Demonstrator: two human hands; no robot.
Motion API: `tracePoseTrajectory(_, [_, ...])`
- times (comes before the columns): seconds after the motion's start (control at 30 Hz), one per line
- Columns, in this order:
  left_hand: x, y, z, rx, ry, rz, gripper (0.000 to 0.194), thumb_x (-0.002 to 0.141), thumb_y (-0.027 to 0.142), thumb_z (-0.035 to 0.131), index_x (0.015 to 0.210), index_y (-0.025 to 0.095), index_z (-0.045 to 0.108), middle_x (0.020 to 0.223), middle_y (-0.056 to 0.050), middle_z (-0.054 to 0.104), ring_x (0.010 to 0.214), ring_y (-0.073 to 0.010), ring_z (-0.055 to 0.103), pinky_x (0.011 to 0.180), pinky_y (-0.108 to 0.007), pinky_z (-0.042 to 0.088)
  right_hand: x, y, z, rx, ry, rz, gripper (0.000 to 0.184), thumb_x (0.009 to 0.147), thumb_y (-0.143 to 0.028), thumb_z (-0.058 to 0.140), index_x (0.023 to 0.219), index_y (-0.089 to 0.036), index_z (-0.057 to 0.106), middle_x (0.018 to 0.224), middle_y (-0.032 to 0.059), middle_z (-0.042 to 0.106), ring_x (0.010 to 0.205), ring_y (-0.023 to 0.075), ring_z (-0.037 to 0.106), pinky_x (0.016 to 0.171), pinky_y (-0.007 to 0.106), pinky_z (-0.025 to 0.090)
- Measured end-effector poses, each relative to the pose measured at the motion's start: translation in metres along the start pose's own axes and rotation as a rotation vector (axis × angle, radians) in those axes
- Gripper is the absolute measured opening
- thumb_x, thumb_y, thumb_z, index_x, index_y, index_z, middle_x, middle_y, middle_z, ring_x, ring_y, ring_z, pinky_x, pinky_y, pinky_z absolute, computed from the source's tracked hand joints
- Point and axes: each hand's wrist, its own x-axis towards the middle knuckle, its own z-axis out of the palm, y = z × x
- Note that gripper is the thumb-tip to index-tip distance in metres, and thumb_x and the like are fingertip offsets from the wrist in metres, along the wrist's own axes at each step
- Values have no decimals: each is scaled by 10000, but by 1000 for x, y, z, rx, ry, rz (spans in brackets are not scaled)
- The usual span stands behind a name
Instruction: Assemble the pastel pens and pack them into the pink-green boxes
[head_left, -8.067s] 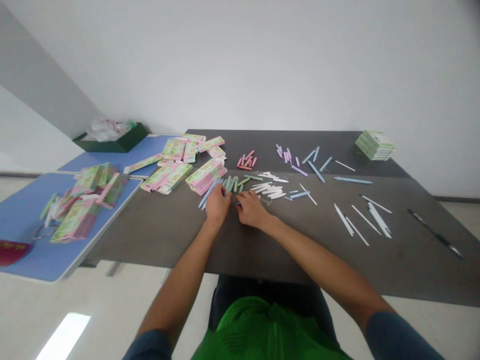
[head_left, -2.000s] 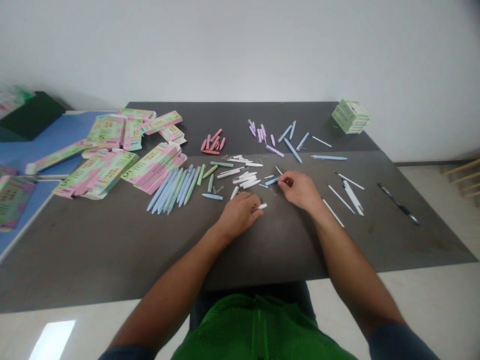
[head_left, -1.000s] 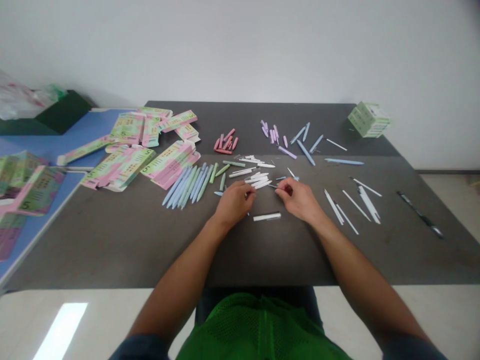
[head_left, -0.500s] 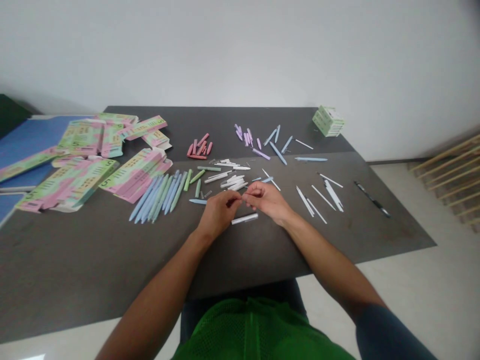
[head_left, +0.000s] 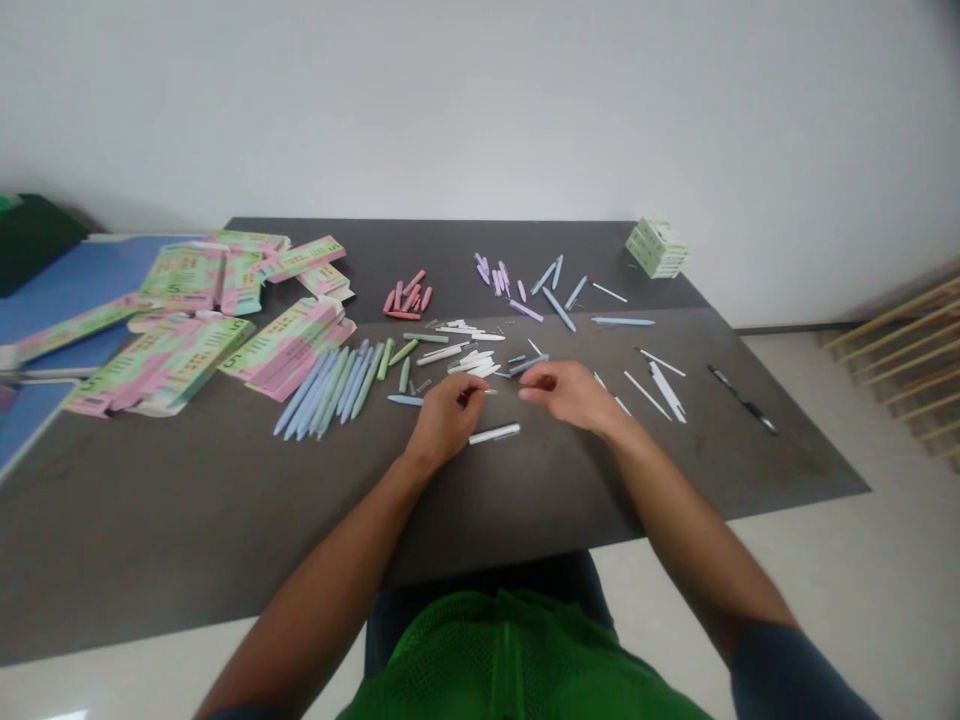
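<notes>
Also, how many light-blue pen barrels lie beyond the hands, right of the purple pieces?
5: the leftmost barrel and its neighbour at the back, a third barrel in front of them, a fourth barrel to its right, and the rightmost barrel. None seems hidden.

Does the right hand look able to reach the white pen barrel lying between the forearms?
Probably yes: the right hand is near and nothing covers the white pen barrel. Only the left hand, close to its left end, might crowd it slightly.
</notes>
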Motion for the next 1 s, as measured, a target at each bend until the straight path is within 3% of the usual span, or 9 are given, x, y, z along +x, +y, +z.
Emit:
tracePoseTrajectory(0.07, [0,-1,-1,20,15,8,138,854,139,567,882,197,689,874,-16,691,781,-144,610,749,-266,478,-5,15,-23,-345,143,107,90,839,-239,649,839,-201,731,815,51,735,773,184,663,730,288,468])
tracePoseTrajectory(0.13, [1,-1,-1,25,11,3,146,836,115,565,872,197,679,849,-9,673,757,-137,598,734,-259,476,-11,31,-40,-591,180,252,103,841,-213,633,852,-194,734,859,89,748,834,222,686,745,306,467])
tracePoseTrajectory(0.23, [0,-1,0,10,0,-22,148,832,113,563,887,195,672,835,-4,663,731,-129,594,716,-252,478,-18,50,-51,-741,158,434,143,840,-264,649,912,-182,741,898,141,754,878,280,708,738,337,481])
tracePoseTrajectory(0.33, [0,-3,0,4,-12,-21,129,854,154,571,908,194,680,875,-14,673,756,-134,605,735,-260,484,-22,57,-50,-773,147,497,195,836,-298,656,948,-170,750,931,180,753,910,311,717,755,356,499])
tracePoseTrajectory(0.53, [3,-2,-3,46,-36,-34,157,898,247,563,906,199,712,907,-31,700,807,-162,615,799,-294,489,-19,50,-47,-769,115,533,239,794,-186,626,979,-129,767,950,222,754,950,325,727,801,353,515])
tracePoseTrajectory(0.73, [3,1,-7,-3,-67,-128,186,895,318,576,821,185,684,743,-1,666,718,-146,595,711,-268,473,-11,44,-42,-800,16,534,275,719,-161,632,944,-98,776,974,248,752,967,355,727,792,360,519])
tracePoseTrajectory(0.9, [4,-3,-3,-314,-89,-243,174,878,329,584,859,166,644,744,-13,664,662,-129,608,590,-240,497,-4,23,-39,-729,-16,392,188,771,-217,589,818,-142,755,887,197,754,906,319,721,726,331,471])
tracePoseTrajectory(1.0, [4,0,-2,-565,-65,-304,176,850,321,615,887,150,617,858,-63,700,748,-152,670,587,-245,539,2,4,-34,-535,10,262,135,789,-243,593,803,-175,708,821,126,742,785,248,682,659,302,430])
